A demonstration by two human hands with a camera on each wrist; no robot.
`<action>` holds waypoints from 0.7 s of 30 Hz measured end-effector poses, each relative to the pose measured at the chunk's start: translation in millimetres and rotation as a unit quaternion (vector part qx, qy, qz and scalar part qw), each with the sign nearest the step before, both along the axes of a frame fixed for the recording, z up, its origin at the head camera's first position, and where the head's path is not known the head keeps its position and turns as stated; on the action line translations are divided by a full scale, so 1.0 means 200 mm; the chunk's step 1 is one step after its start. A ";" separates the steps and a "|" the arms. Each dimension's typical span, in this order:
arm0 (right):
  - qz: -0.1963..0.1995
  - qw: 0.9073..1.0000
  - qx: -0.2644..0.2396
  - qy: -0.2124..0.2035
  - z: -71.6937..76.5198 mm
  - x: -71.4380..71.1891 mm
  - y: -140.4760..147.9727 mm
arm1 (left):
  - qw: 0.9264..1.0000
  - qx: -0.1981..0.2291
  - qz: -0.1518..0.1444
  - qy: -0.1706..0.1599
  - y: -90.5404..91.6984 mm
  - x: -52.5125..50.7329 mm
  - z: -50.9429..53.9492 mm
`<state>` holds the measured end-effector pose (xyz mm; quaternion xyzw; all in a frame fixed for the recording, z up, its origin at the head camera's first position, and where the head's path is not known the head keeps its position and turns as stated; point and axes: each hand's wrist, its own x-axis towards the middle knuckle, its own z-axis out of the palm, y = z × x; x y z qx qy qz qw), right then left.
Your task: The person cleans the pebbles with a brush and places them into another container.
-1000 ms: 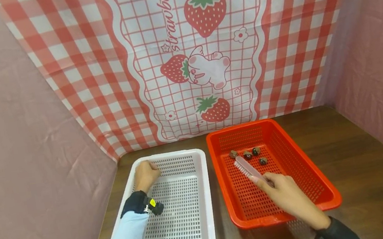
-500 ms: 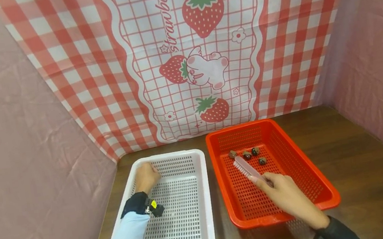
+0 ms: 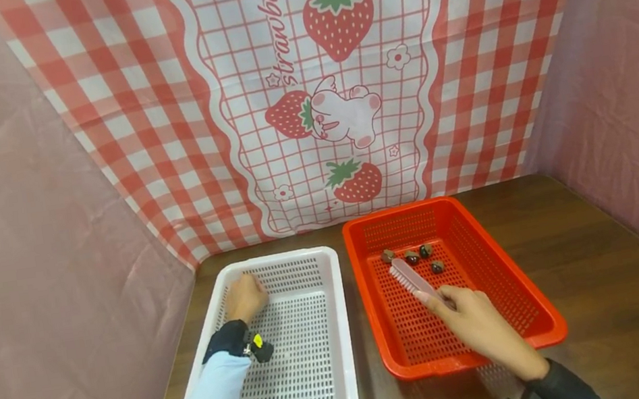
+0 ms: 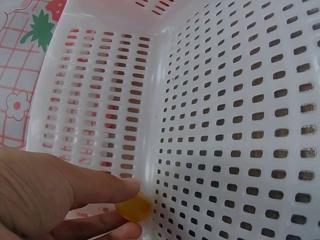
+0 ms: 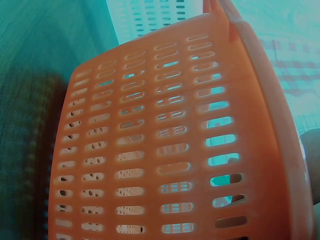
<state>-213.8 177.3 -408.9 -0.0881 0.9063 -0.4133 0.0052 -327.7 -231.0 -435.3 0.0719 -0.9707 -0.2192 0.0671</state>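
Note:
In the head view my left hand (image 3: 245, 297) reaches into the far left corner of the white basket (image 3: 343, 332). The left wrist view shows its thumb and fingers pinching a small, smooth yellow piece (image 4: 134, 207), low by the basket's wall. Its exact kind I cannot tell. My right hand (image 3: 470, 319) grips a pink brush (image 3: 413, 278) by its handle over the red basket (image 3: 381, 341). The brush head, bristles facing left and down, is near several small dark brown, round things (image 3: 412, 258) inside. The right wrist view mostly shows the red basket's slotted wall (image 5: 150, 145).
Both baskets stand side by side on a brown wooden table (image 3: 609, 254), a narrow gap between them. Behind hangs a red-and-white checked strawberry cloth (image 3: 360, 180). Pink cloth walls (image 3: 60, 277) close off the left and right sides.

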 end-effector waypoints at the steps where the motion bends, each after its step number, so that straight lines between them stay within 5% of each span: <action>1: -0.001 1.000 0.000 0.001 0.00 0.00 0.00 | 1.000 -0.004 0.001 -0.004 0.00 0.00 0.00; 5: -0.001 1.000 -0.002 0.001 0.01 0.00 0.01 | 1.000 -0.002 0.007 -0.014 0.02 0.00 0.03; 9: -0.006 1.000 -0.005 0.002 0.02 -0.01 0.01 | 0.999 0.043 -0.004 0.010 0.06 -0.01 0.08; 12: -0.016 1.000 -0.007 0.001 0.03 -0.01 0.01 | 0.992 0.103 -0.051 0.045 0.15 -0.04 0.11; 15: -0.039 0.998 -0.057 -0.004 0.04 0.00 0.02 | 0.978 0.144 -0.134 0.066 0.32 -0.07 0.16; 18: -0.068 0.977 -0.200 -0.008 0.03 0.01 0.03 | 0.955 0.187 -0.225 0.041 0.54 -0.07 0.23; 21: -0.075 0.928 -0.366 -0.002 0.02 0.02 0.03 | 0.931 0.229 -0.285 -0.017 0.77 -0.07 0.29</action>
